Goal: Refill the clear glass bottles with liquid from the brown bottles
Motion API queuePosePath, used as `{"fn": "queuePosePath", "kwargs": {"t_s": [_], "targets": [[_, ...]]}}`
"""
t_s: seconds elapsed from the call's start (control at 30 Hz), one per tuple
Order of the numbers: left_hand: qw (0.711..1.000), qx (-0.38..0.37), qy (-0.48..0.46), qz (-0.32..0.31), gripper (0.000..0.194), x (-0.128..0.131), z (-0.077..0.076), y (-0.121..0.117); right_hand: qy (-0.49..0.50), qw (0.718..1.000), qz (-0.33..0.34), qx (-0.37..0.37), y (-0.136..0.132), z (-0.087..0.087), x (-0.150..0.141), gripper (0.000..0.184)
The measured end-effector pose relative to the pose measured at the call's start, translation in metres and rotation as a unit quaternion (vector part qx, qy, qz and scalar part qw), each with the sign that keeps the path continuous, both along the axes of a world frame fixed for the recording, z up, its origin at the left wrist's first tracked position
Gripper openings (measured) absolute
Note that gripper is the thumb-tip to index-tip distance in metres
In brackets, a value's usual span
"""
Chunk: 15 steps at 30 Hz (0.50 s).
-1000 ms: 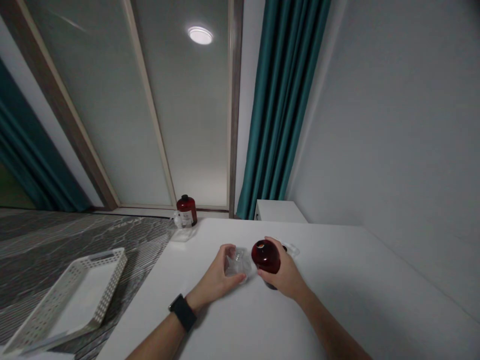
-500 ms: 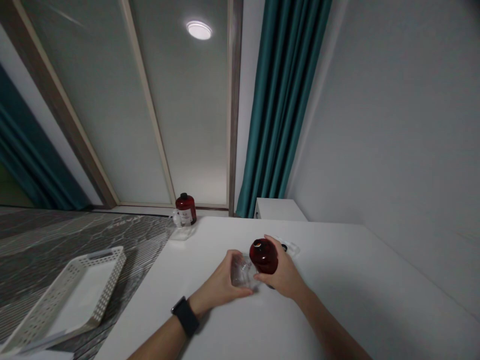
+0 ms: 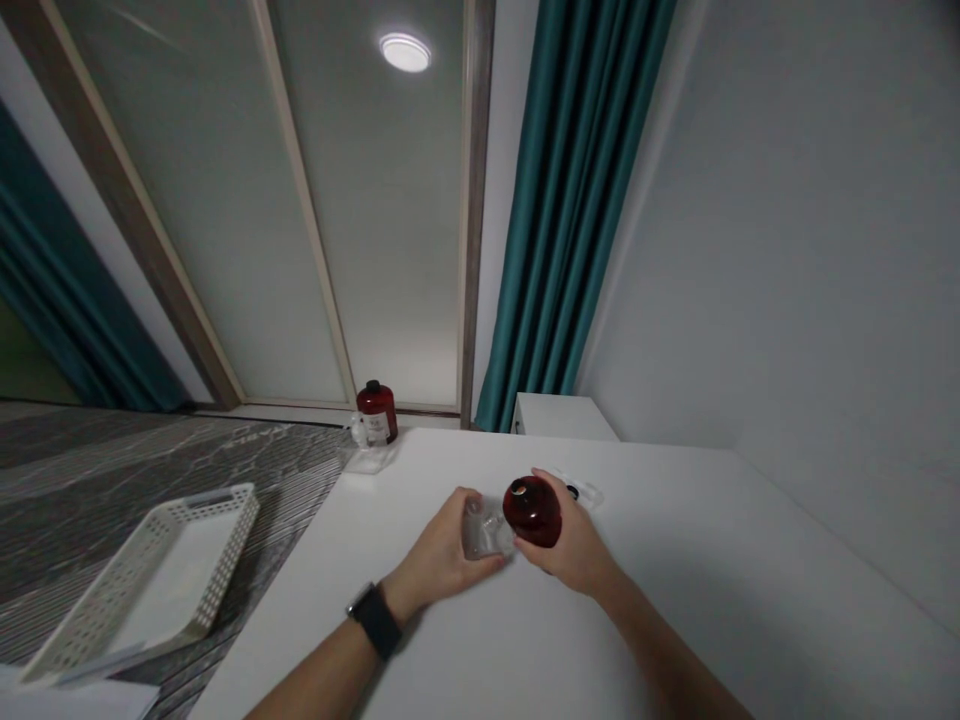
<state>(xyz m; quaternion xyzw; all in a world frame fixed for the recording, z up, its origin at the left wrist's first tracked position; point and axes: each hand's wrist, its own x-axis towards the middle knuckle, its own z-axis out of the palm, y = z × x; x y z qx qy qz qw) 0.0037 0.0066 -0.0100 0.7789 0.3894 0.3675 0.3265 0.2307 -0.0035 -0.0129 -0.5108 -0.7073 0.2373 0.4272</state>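
My right hand is wrapped round a dark red, see-through bottle, uncapped and tilted so its open mouth faces up toward me. Just to its left, my left hand grips a clear container between thumb and fingers, close beside the bottle. Whether the two touch is hard to see. Behind my right hand lies a small black piece with a clear plastic item, partly hidden. Both hands are low over the white table.
At the table's far left corner stands another dark red bottle with a black cap and white label, clear items beside it. A white perforated basket is at the left, below table level. A white cabinet stands beyond the far edge.
The bottle in my right hand has tipped slightly, its mouth facing me a little more. My left hand keeps hold of the clear container. The whole view has shifted slightly.
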Motion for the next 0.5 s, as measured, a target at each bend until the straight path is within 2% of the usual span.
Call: {"fn": "queuePosePath", "kwargs": {"t_s": [0.1, 0.23, 0.37, 0.5], "targets": [[0.999, 0.034, 0.036, 0.018, 0.058, -0.004, 0.005, 0.002, -0.038, 0.999, 0.013, -0.008, -0.001, 0.005, 0.006, 0.086], [0.997, 0.062, 0.055, 0.012, 0.064, -0.011, 0.008, 0.005, -0.073, 0.997, 0.019, -0.014, -0.001, 0.012, 0.014, 0.086], [0.998, 0.03, 0.063, -0.01, 0.068, -0.014, 0.01, 0.005, -0.068, 0.997, 0.015, -0.015, 0.001, 0.013, 0.017, 0.079], [0.998, 0.002, 0.051, -0.025, 0.061, -0.013, 0.013, 0.004, -0.062, 0.998, 0.005, -0.009, 0.001, 0.012, 0.017, 0.078]]}}
